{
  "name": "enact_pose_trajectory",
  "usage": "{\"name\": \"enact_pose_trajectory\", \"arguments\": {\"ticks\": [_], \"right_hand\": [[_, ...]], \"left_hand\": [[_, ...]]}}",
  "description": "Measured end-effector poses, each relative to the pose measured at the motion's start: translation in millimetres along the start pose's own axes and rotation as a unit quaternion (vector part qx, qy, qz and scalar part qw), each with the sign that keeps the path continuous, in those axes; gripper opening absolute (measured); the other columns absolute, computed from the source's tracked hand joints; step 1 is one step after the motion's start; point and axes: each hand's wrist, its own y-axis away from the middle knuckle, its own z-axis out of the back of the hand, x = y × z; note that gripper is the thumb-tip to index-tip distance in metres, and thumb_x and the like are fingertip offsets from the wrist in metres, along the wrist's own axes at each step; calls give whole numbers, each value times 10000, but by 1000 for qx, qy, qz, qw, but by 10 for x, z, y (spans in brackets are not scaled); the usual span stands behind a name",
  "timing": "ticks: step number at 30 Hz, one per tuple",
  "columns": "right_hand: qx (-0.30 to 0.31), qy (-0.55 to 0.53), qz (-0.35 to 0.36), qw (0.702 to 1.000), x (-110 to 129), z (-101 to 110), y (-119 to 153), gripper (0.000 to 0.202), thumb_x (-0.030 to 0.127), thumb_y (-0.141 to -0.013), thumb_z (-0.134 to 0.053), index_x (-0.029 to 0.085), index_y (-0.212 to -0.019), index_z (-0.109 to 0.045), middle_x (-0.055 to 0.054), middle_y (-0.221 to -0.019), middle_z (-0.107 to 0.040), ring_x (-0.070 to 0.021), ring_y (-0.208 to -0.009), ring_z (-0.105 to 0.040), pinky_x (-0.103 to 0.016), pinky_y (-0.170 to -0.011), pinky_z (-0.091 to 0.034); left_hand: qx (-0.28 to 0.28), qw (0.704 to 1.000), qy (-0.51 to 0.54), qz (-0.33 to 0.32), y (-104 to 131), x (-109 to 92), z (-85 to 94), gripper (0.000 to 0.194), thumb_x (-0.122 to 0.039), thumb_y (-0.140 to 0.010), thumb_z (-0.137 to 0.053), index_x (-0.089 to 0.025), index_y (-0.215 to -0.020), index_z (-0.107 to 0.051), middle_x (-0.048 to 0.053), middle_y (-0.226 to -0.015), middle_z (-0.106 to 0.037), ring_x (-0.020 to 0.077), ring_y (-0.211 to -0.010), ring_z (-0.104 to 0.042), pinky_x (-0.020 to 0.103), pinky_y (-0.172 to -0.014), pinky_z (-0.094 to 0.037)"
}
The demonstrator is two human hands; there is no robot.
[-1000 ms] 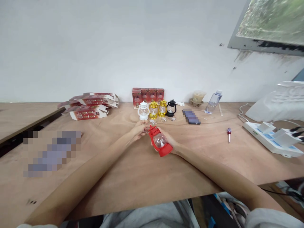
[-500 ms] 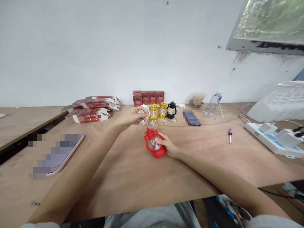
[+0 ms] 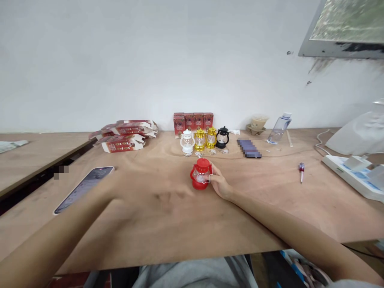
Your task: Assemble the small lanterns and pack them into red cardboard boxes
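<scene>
Resting on the wooden table (image 3: 270, 208), the right hand (image 3: 220, 185) is gripping a red toy lantern (image 3: 201, 174) that is standing upright near the middle. The left hand (image 3: 120, 192) is showing only as a blur beside a phone (image 3: 85, 188), so whether its fingers are curled or loose cannot be told. Four small lanterns (image 3: 205, 139) are lining up behind, well apart.

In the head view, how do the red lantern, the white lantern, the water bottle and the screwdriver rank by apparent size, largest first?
1. Red lantern, though it sits nearer the camera.
2. Water bottle and white lantern: too alike to rank.
3. Screwdriver, smallest.
</scene>
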Motion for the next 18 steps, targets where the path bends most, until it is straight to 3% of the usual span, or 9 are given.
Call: {"name": "enact_pose_trajectory", "arguments": {"ticks": [1, 4, 7, 9, 11, 13, 15, 18], "right_hand": [[3, 3, 3, 1000, 2, 3, 4, 392, 214, -573, -673, 234, -958, -604, -4, -979, -664, -206, -930, -571, -331, -874, -407], [9, 22, 6, 1000, 20, 20, 5, 469, 175, -544, -678, 242, -1001, -599, 9, -1015, -652, -201, -960, -563, -324, -885, -401], [-10, 52, 28, 998, 67, 72, -30, 495, 134, -510, -700, 246, -982, -598, 12, -1027, -645, -207, -994, -556, -331, -896, -399], [-35, 77, 44, 995, 108, 131, -76, 477, 120, -500, -711, 244, -947, -601, 9, -1017, -647, -208, -972, -562, -342, -893, -400], [-67, 96, 46, 992, 143, 197, -129, 456, 120, -502, -719, 242, -925, -600, 4, -1010, -650, -204, -940, -569, -356, -893, -398], [-103, 104, 44, 988, 162, 256, -174, 458, 132, -503, -726, 243, -927, -592, 0, -1015, -647, -201, -929, -569, -369, -901, -393], [-122, 107, 41, 986, 159, 300, -202, 469, 151, -502, -731, 245, -937, -582, -5, -1015, -643, -203, -937, -568, -377, -905, -392], [-120, 115, 33, 986, 113, 336, -204, 492, 147, -510, -704, 249, -968, -556, -16, -1032, -630, -214, -977, -567, -395, -920, -399]], "left_hand": [[21, 999, -50, 1, -89, 15, 166, 404, -127, -462, -764, -251, -840, -695, 2, -759, -703, 200, -645, -632, 221, -566, -455], [-116, 970, -212, 32, -428, 332, 716, 385, -209, -568, -731, -219, -947, -671, 66, -968, -697, 251, -824, -636, 261, -688, -451], [-252, 874, -410, 73, -707, 915, 1190, 352, -234, -709, -615, -148, -1051, -608, 154, -1177, -609, 356, -1096, -524, 416, -900, -385], [-315, 813, -482, 86, -797, 1292, 1392, 420, -196, -754, -542, -97, -1162, -530, 205, -1296, -509, 409, -1226, -390, 522, -983, -276], [-350, 789, -498, 86, -821, 1584, 1495, 502, -174, -767, -505, -77, -1255, -440, 229, -1390, -397, 415, -1286, -302, 567, -1015, -190], [-361, 790, -487, 94, -813, 1779, 1522, 542, -210, -796, -481, -78, -1309, -368, 251, -1418, -344, 397, -1316, -262, 588, -1024, -135], [-369, 799, -463, 106, -804, 1889, 1506, 572, -280, -816, -481, -65, -1324, -332, 279, -1384, -370, 402, -1286, -298, 609, -1006, -121], [-395, 790, -459, 98, -802, 1953, 1456, 492, -306, -829, -460, -69, -1257, -409, 277, -1300, -452, 413, -1210, -370, 590, -973, -167]]}}
